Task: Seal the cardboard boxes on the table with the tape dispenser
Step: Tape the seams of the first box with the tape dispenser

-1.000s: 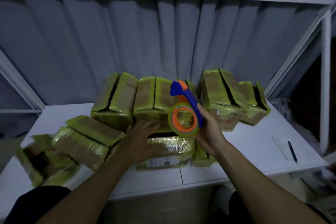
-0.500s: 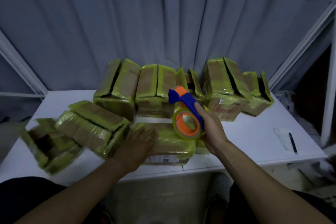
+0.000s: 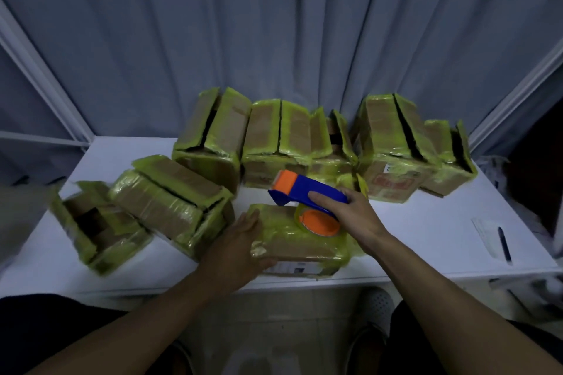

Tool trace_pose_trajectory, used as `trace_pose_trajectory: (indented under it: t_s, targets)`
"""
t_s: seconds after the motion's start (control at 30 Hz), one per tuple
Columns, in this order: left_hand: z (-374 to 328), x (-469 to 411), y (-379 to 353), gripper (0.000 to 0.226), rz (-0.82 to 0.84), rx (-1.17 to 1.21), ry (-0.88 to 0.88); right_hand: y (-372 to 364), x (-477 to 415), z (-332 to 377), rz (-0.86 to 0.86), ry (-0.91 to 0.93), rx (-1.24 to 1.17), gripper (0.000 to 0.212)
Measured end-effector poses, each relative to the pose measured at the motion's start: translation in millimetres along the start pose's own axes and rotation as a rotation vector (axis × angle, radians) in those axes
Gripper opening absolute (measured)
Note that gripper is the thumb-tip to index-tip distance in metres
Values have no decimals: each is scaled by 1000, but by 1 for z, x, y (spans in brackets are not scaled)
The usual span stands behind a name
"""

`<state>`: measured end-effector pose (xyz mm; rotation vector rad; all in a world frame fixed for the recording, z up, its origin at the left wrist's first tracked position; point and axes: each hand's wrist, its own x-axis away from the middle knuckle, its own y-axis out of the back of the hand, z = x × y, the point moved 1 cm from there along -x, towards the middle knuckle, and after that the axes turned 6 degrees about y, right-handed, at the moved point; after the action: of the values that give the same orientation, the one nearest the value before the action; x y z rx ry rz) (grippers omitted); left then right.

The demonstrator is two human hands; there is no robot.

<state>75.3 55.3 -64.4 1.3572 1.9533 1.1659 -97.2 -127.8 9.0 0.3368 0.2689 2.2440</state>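
Head view, dim and wide-angled. A white table (image 3: 426, 222) carries cardboard boxes wrapped in yellow-green tape. The nearest box (image 3: 292, 245) lies flat at the table's front edge; a label on its front face is too small to read. The left hand (image 3: 240, 240) rests on its left end, fingers laid fairly straight against the side, not clenched.

The right hand (image 3: 353, 216) grasps the blue handle of the tape dispenser (image 3: 304, 190). The thumb lies along its near side, and the other fingers wrap round it, mostly hidden. The dispenser's orange-cored tape roll (image 3: 320, 222) sits low over the nearest box's top; contact cannot be told.

Behind, a row of boxes (image 3: 216, 137) stands before a grey curtain (image 3: 274, 24), several with dark open seams. A tilted box (image 3: 170, 201) leans at left, and beside it an outermost box (image 3: 97, 225) is blurred. Far right, a pen (image 3: 504, 245) lies on a paper (image 3: 486, 236).
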Motion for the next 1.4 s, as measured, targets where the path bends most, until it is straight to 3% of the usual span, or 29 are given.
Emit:
trace_pose_trajectory:
  t_s: [0.17, 0.37, 0.5, 0.57, 0.63, 0.77, 0.83, 1.0, 1.13, 1.4]
  targets:
    - [-12, 4, -11, 91, 12, -42, -1, 13, -2, 6, 97, 16, 305, 42]
    - [-21, -2, -23, 89, 2, -10, 42, 22, 4, 13, 78, 19, 210, 57]
    - [-24, -12, -20, 82, 62, -40, 30, 16, 12, 9, 112, -6, 199, 51]
    - [-17, -22, -8, 55, 111, 171, -64, 14, 14, 4, 121, -20, 206, 56]
    - [-12, -30, 6, 31, 126, 484, -10, 16, 13, 1, 117, -26, 206, 61]
    - [-24, -32, 31, 27, -39, 830, 326, 21, 13, 2, 164, -18, 246, 63]
    - [-37, -31, 37, 28, 25, 950, 406, 21, 14, 2, 185, -17, 254, 62]
    - [-52, -26, 39, 18, 95, 1034, 512, 25, 20, 6, 201, -5, 206, 50]
    - [-60, -23, 46, 27, 147, 1141, 580, 26, 23, 6, 203, -2, 173, 42]
    - [-67, -21, 46, 20, 173, 1131, 573, 30, 24, 2, 203, 31, 149, 43]
